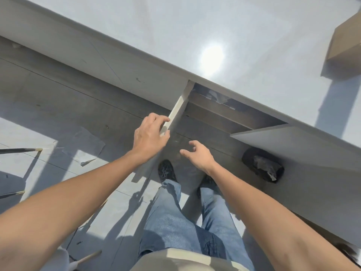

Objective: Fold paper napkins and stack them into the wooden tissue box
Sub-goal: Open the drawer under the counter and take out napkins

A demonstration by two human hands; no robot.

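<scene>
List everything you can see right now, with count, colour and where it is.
Counter: one, white, across the top.
Cabinet doors: two, white, open below the counter.
Shelf: one, dark, inside the cabinet, something unclear at the back.
Box: one, tan, on the counter, far right edge.
Dark object: one, black, under the right door; unclear.
Left hand: on the left door's edge.
Right hand: open, empty.
Shoes: two, dark.
Jeans: blue.

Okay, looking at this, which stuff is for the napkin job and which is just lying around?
For the job: wooden box on the counter; left hand on the open cabinet door; right hand free.
Lying about: paper scrap on the floor; dark bag.
</scene>
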